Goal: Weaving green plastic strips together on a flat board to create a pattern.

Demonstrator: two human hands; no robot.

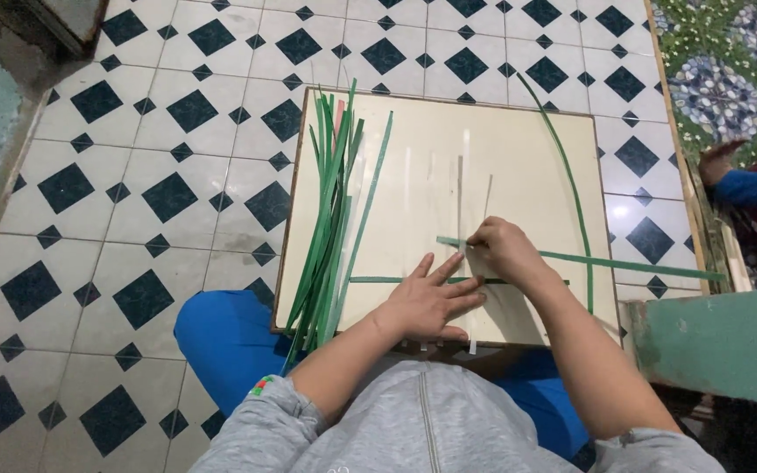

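A cream board [527, 149] lies on the tiled floor in front of my knees. My left hand [431, 302] rests flat on it, fingers spread, pressing down pale vertical strips [460, 188] and a dark green horizontal strip [378, 280]. My right hand [501, 248] pinches a long green strip [624, 264] near its left end; that strip runs rightward past the board's edge. A bundle of several green strips [330, 210] lies along the board's left side. One curved green strip [571, 184] lies on the right part of the board.
Black-and-white diamond tiles [159, 193] cover the floor around the board. A patterned green mat [729, 70] lies at the upper right, where another person's hand and blue sleeve [746, 184] show. A green painted ledge [720, 342] stands at my right.
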